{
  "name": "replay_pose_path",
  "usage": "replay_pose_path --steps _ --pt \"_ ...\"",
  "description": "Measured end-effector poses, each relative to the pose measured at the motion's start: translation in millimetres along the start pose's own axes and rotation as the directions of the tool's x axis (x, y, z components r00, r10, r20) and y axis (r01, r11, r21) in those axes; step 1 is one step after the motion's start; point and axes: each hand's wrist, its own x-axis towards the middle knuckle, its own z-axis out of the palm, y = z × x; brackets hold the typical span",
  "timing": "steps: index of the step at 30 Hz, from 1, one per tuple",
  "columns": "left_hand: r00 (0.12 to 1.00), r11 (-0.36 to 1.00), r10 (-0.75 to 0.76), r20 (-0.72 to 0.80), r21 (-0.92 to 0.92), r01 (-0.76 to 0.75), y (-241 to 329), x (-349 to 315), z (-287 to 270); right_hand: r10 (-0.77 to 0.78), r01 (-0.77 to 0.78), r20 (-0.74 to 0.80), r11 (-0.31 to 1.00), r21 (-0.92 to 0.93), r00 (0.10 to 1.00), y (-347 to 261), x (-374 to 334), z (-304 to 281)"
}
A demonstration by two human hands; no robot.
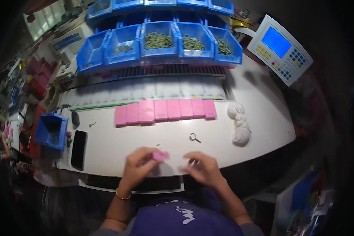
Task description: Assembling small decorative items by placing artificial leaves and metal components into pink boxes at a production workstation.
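Note:
Near the front edge of the white table, my left hand (139,165) pinches a small pink piece (160,155) between thumb and fingers. The piece is blurred, so its exact kind does not show. To its right is my right hand (202,167), apart from the piece, with thumb and fingers spread and slightly smeared by motion. No object shows between them. Beyond the hands lies a small ring-shaped item with a short stem (194,137). A row of several pink flat boxes (161,110) stretches across the table farther back.
Blue bins (122,59) rise behind the table, several holding greenish small pieces. A white twisted bundle (240,124) lies at right, below a keypad device with a blue screen (280,50). At left are a black phone (79,150), a dark mouse (75,118) and another blue bin (51,145).

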Motion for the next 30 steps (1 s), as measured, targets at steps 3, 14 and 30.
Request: replay_pose_path --steps 3,14,30 --pt "0.88 0.845 0.303 -0.365 0.53 -0.071 -8 10 4 -0.022 -0.066 -0.264 0.946 -0.319 0.964 24 7 -6" --pt "0.972 0.912 -0.223 -0.079 -0.368 0.18 -7 -15 56 0.452 -0.442 -0.036 0.883 0.159 0.891 34 12 4" --pt "0.9 0.535 -0.429 0.083 -0.779 0.327 8 -1 68 0.417 -0.425 0.15 0.716 0.554 0.896 -11 -14 20"
